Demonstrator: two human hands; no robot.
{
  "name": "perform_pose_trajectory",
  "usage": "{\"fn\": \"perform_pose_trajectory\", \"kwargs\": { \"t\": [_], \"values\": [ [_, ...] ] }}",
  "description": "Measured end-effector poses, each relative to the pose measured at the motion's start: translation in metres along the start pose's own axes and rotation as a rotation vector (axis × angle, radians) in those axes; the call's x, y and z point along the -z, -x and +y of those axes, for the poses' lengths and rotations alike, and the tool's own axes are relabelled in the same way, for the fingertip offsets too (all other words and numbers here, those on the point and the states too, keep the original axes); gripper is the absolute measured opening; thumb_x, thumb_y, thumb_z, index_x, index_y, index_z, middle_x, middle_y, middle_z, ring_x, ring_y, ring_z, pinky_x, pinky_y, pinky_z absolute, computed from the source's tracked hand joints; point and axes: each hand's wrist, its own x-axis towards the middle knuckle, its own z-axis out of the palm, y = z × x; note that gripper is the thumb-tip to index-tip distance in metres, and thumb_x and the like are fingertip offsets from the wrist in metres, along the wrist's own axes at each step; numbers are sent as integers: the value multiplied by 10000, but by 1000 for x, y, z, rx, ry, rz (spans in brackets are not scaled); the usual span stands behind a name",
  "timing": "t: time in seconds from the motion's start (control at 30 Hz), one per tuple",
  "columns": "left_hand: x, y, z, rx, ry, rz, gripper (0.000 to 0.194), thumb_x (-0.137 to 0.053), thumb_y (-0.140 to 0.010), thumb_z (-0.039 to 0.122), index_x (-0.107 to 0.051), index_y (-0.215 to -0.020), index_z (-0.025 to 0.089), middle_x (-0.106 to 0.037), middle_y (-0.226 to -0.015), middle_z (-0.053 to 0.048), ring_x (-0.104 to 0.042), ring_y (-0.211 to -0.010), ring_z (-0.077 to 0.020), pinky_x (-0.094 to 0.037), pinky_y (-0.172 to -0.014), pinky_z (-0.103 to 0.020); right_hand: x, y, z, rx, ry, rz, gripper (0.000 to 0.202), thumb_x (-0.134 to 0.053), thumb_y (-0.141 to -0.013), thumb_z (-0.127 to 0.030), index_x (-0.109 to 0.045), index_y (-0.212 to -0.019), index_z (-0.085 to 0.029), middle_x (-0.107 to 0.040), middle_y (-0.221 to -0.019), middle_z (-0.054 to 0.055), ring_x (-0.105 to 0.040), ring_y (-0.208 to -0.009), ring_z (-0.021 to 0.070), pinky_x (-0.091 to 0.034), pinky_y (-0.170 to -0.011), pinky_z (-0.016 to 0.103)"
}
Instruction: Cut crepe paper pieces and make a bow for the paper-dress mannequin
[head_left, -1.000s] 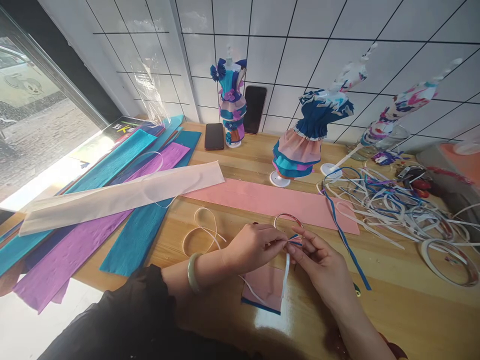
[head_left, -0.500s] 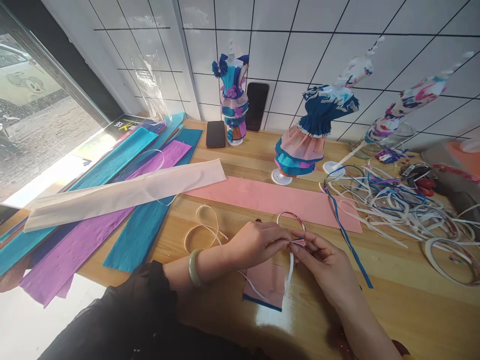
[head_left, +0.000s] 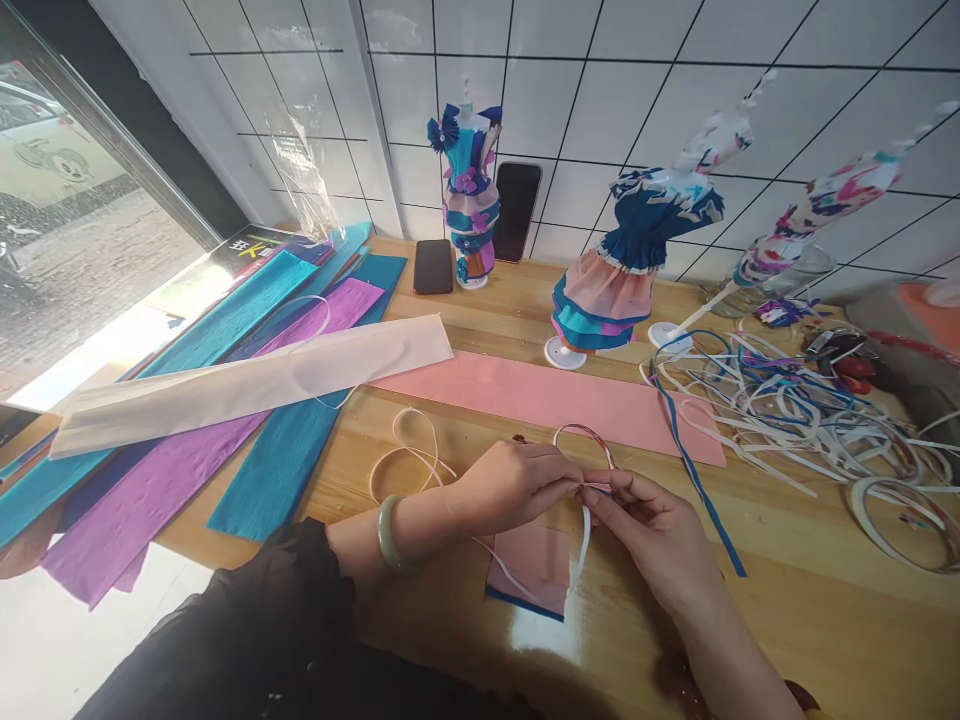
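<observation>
My left hand [head_left: 517,487], with a pale bangle on its wrist, pinches one end of a small pleated piece of pink crepe paper [head_left: 598,487]. The fingers of my right hand [head_left: 649,520] are closed on the same piece from the other side. A white strip [head_left: 585,545] hangs down from between the hands, and a thin curved strip [head_left: 585,430] loops above them. Below, a pink paper rectangle with a dark blue edge [head_left: 529,570] lies flat on the table. A thin cord [head_left: 416,455] curls left of my left hand.
A long pink paper strip [head_left: 540,395] lies behind my hands. Purple [head_left: 150,510], teal and cream strips overlap at left. Dressed mannequin stands [head_left: 637,240] and two phones [head_left: 433,267] are along the tiled wall. A tangle of thin strips [head_left: 772,400] is at right.
My fingers have closed further over the pleated piece, so less of its fanned end shows. My hands stay in nearly the same place, and the view has shifted slightly.
</observation>
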Motion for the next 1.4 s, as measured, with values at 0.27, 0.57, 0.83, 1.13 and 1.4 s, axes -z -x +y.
{"fn": "perform_pose_trajectory", "kwargs": {
  "t": [0.27,0.57,0.83,1.13,1.4],
  "values": [
    [-1,0,-1,-14,-66,-20,265,-351,-924,258,-595,-921,154,-641,-861,-35,-587,-773,-112,-411,-662,-213,2,0,2,9,65,-13,193,-661,-730,-363,-667,-828,-198,-599,-610,-9,-539,-604,137,-437,-580,253],
    [0,0,2,68,113,-12,178,-441,-863,204,-610,-895,160,-657,-833,-27,-590,-758,-108,-436,-720,-210,3,0,-4,4,144,-20,201,-637,-725,-398,-650,-753,-200,-628,-656,9,-556,-633,156,-444,-586,260],
    [0,-2,5,131,186,5,211,-525,-831,346,-616,-847,156,-649,-767,-11,-579,-690,-98,-436,-670,-196,0,1,-5,-3,129,-23,167,-625,-726,-374,-641,-749,-210,-627,-672,3,-563,-675,165,-448,-608,261],
    [0,-2,3,77,18,-51,162,-441,-851,220,-583,-798,163,-632,-730,-2,-571,-689,-106,-406,-651,-207,-2,1,-5,18,192,-68,200,-614,-745,-398,-656,-784,-207,-634,-694,14,-564,-664,167,-457,-607,269],
    [-1,-2,6,271,327,-54,140,-441,-815,174,-547,-730,142,-564,-655,20,-478,-586,-61,-380,-555,-166,-4,3,-6,33,211,-74,229,-608,-753,-388,-670,-878,-206,-658,-741,27,-582,-695,178,-474,-633,273]
  ]
}}
